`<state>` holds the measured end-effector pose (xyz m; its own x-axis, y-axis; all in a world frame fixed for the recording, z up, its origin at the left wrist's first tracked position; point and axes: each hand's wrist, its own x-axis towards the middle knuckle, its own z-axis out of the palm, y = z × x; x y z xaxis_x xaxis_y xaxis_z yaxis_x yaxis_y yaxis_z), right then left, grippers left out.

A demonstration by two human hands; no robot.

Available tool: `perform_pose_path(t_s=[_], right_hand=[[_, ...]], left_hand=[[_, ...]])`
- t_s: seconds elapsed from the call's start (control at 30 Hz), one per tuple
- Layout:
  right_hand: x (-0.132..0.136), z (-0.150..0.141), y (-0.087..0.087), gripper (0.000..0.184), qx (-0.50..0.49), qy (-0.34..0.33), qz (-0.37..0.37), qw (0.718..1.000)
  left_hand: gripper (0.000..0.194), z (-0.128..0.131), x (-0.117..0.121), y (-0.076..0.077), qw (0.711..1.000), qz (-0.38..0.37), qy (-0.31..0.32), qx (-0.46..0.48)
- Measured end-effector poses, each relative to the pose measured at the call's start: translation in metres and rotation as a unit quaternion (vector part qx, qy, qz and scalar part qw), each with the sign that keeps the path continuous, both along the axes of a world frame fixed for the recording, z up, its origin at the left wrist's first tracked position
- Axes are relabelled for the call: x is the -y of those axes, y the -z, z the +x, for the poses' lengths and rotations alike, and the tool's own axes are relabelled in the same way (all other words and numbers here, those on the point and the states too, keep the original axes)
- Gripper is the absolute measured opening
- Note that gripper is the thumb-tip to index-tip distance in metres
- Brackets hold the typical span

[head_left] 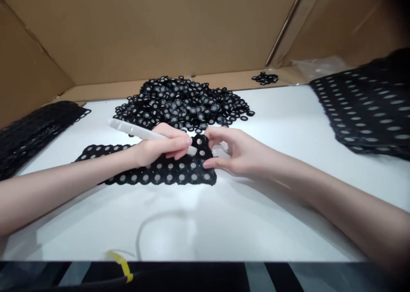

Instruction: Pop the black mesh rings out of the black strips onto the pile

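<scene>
A black sheet with rows of round, pale-centred discs [169, 177] lies flat on the white table in front of me. My left hand [163, 144] is closed around a white pen-shaped tool [131, 129]. The tool's tip points down and right, over the upper right part of the sheet. My right hand [229, 153] grips the sheet's right edge between thumb and fingers. Some of the sheet is hidden beneath my left hand and forearm.
Behind the sheet rises a heap of loose black rings or discs [182, 104]. A smaller cluster of rings [265, 78] sits at the back right. Stacked black sheets stand at left [38, 125] and right [365, 108]. Cardboard walls [166, 31] enclose the white table [160, 236].
</scene>
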<state>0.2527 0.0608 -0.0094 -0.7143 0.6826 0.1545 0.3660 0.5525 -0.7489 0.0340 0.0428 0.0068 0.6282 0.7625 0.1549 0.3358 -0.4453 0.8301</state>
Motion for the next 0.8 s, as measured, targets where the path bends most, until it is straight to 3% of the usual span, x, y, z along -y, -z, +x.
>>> perform_pose_path(t_s=[0.17,0.27,0.37,0.6,0.8], right_hand=[[0.0,0.001,-0.005,0.024,-0.003,-0.025,-0.041,0.999],[0.001,0.002,-0.008,0.023,-0.021,-0.043,-0.042,0.998],[0.0,0.002,-0.009,0.023,-0.044,-0.062,-0.05,0.996],[-0.007,0.004,-0.007,0.027,-0.036,-0.074,-0.071,0.994],[-0.009,0.005,-0.007,0.027,-0.039,-0.073,-0.08,0.993]], left_hand=[[0.045,0.005,0.022,-0.001,0.993,0.056,-0.091,0.046],[0.044,0.012,0.044,-0.006,0.992,0.097,-0.08,-0.026],[0.044,0.016,0.057,-0.01,0.991,0.079,-0.075,-0.076],[0.042,0.014,0.052,-0.006,0.994,0.012,-0.084,-0.076],[0.042,0.018,0.051,-0.002,0.992,0.04,-0.068,-0.098]])
